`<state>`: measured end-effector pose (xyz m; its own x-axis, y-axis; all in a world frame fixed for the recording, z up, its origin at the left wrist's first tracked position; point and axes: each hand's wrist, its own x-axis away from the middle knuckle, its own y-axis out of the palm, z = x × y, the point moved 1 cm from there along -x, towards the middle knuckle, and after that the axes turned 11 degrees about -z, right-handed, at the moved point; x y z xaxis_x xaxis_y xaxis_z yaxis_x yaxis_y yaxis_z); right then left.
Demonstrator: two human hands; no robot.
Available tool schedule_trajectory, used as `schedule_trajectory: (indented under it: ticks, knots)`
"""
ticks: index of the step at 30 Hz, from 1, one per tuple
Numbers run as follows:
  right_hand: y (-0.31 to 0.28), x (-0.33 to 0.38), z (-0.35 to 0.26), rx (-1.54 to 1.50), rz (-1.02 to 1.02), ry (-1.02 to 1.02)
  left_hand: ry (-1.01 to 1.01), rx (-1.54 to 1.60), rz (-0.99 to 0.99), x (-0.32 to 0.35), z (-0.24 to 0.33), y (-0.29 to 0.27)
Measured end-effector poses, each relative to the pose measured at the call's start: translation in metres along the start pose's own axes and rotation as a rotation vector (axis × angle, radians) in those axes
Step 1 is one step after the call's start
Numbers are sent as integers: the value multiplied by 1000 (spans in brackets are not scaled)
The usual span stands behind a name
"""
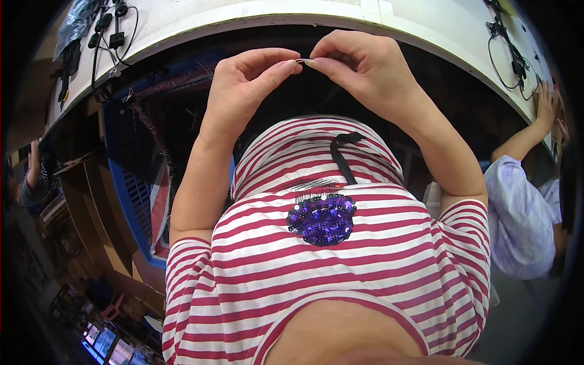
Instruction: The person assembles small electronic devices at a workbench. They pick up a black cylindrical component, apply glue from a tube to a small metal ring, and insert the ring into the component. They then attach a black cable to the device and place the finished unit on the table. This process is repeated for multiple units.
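Both hands, left hand (246, 85) and right hand (359, 67), pinched a thin wire (302, 60) together just below the table edge (426, 36); a blue crate (131, 182) stood to the left.

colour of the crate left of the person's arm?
Blue crate, plastic with a lattice wall; shows best in the head view, beside the left forearm.

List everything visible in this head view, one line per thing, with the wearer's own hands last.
small thin piece: one, dark, pinched between both hands' fingertips
white table: one, curving across the top
black cables: several, on the table's far left and right
blue crate: one, below the table, left
black strap: one, lying on the striped shirt
co-worker's arm: one, pale sleeve, far right
left hand: pinching the piece
right hand: pinching the piece
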<state>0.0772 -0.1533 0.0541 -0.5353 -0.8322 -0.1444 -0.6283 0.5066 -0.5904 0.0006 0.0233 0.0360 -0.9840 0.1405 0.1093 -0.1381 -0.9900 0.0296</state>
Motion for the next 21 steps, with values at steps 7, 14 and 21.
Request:
schedule_trajectory:
  ticks: [7,14,21]
  knots:
    - [-6,4,1,-127,-139,155,-10,203,-4,-3,-13,8]
    - [-9,7,-1,-301,-101,237,-35,26,-11,-3,-10,3]
    - [-13,2,-7,-244,-243,321,24,-311,70,0,0,7]
